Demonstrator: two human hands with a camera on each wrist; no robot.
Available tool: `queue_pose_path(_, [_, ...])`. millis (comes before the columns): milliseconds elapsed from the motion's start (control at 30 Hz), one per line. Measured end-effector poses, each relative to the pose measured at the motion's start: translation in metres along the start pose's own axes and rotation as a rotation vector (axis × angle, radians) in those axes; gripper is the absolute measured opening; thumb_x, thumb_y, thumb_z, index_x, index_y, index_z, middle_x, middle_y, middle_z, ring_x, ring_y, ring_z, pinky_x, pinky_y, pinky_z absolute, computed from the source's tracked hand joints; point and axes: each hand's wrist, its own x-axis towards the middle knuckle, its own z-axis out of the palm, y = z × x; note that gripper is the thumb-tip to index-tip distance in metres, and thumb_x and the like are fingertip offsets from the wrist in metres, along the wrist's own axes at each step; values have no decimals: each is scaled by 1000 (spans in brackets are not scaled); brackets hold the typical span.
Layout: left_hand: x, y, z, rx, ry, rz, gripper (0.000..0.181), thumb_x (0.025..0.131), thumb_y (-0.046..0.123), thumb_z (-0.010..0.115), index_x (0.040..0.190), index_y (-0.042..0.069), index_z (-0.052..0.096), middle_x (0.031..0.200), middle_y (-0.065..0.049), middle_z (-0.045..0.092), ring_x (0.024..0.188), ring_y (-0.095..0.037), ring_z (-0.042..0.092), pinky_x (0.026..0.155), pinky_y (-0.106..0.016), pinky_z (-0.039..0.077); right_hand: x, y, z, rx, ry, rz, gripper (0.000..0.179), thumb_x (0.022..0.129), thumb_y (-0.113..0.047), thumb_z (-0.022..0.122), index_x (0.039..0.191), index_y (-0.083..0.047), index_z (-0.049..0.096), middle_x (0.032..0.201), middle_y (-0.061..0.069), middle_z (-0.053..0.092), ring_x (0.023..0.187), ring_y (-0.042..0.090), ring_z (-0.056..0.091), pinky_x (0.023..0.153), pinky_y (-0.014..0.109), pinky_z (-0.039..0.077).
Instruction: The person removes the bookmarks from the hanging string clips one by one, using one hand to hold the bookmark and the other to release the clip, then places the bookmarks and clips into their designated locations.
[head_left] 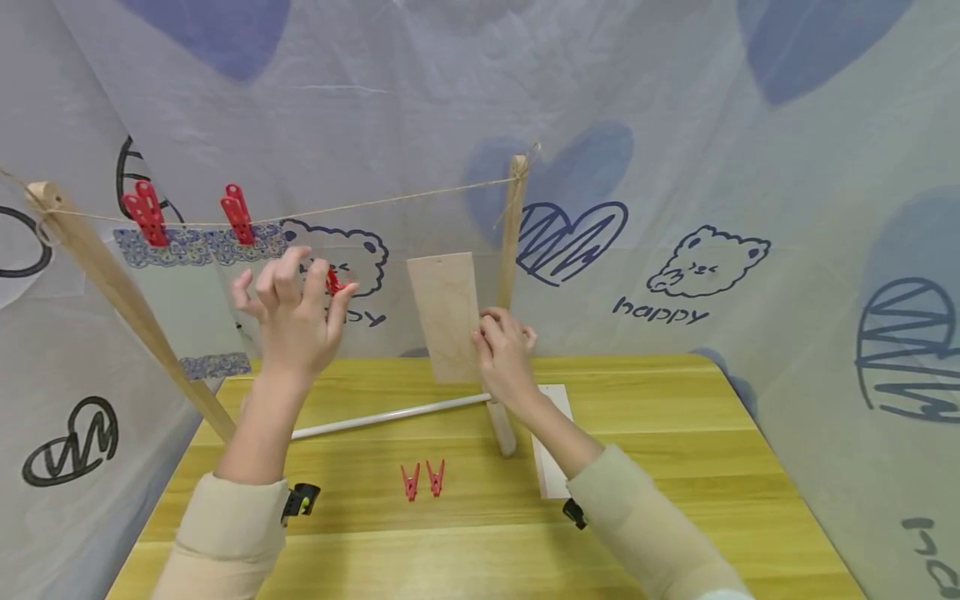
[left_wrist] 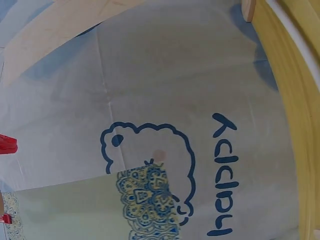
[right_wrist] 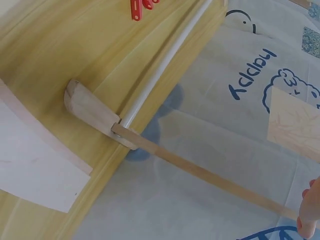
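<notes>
My left hand (head_left: 292,304) is raised below the string line, pinching a red clothespin (head_left: 333,282) between thumb and index finger while the other fingers spread. That clothespin's red end (left_wrist: 7,144) shows at the edge of the left wrist view. With my right hand (head_left: 507,350) I grip the right edge of a pale tan rectangular card (head_left: 442,317), held upright below the string (head_left: 405,198). In the right wrist view, part of the card (right_wrist: 295,122) appears above my fingertips (right_wrist: 306,225). The card's top edge is apart from the string.
Two red clothespins (head_left: 237,215) fasten blue-patterned sheets (head_left: 187,292) on the string's left. Wooden posts (head_left: 512,233) hold the string, with a white rod (head_left: 390,415) between them low down. Two clothespins (head_left: 410,482) and a white sheet (head_left: 551,458) lie on the table (head_left: 660,467).
</notes>
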Motion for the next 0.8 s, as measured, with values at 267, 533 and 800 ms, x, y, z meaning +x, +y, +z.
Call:
queue_pose_path(267, [-19,1,0,23,-43,-14,44,94,46,38,98,3,46,118,-12,35,104,-30,27,92,-56,10,-7,8,-9,3,7,13,25,93,-24,44,79,-4,51,111,17,54,105,35,49,88,58,20])
queue_pose_path(533, [-39,2,0,36,-99,-38,47,94,48,37,98,2,46,117,-12,34,104,-30,27,91,-58,13,-11,16,-18,19,38,30,46,93,-41,28,79,-3,51,111,19,54,103,36,50,89,58,19])
queue_pose_path(800, [-56,1,2,50,-149,-44,49,94,48,36,97,0,45,115,-14,32,103,-31,26,90,-58,14,-19,26,-24,26,77,62,51,94,-46,29,78,-3,51,109,19,55,102,36,50,88,59,18])
